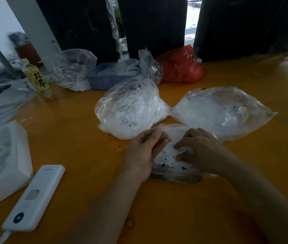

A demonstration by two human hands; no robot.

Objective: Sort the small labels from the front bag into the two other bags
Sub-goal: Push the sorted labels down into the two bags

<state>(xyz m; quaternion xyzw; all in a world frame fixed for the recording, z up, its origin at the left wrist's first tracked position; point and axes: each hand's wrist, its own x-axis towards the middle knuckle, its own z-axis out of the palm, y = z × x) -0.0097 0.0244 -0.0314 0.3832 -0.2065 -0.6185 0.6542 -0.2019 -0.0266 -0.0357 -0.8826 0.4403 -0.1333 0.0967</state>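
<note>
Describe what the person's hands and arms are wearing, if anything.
Both forearms are bare up to the frame edge: no sleeves in view. The left hand and right hand wear no gloves, and no rings, watch or wristband show on the sides visible. No markings can be made out.

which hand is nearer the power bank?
Left. The left hand is at the front bag's left edge, on the side toward the power bank; the right hand lies on the bag, farther away.
</note>
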